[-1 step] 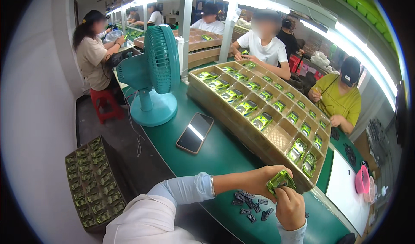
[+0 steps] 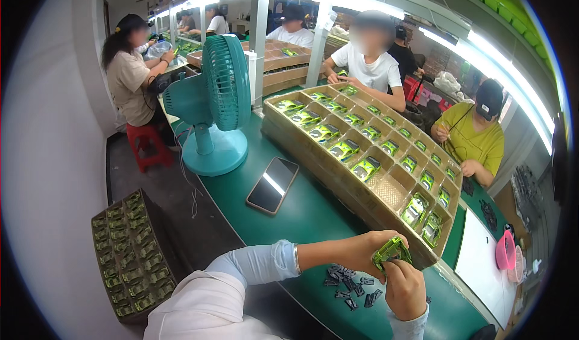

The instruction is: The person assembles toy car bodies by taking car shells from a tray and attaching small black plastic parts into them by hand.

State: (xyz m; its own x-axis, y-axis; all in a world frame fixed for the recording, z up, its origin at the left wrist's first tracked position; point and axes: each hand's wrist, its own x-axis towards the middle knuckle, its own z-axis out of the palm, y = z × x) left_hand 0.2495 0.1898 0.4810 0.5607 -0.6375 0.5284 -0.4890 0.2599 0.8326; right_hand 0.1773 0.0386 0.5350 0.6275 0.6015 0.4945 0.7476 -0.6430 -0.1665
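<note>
Small bright-green plastic toy-car body held up over the near corner of the bench, just beside the large tan divided tray. Left hand wrapped around the body from the far left, fingers closed on it; right hand curled, fingertips drawn in close together at the body's near edge. Handling of this one looks unfinished, both hands being on it. Most compartments of the tray carry green cars; at least one toward the near end shows bare bottom, so the filling looks well along but not complete. Loose dark-grey plastic pieces lie scattered on the green tabletop by the right hand, seemingly not yet used. Second brown box, low at left, holds rows of darker green car bodies; their stage cannot be judged. Hard to make out: whether the right fingertips pinch a dark piece or only the body, the fingers covering that spot. Inside of the body mostly masked. Box's lower part lost in shadow, its corner behind the pale sleeve.
</note>
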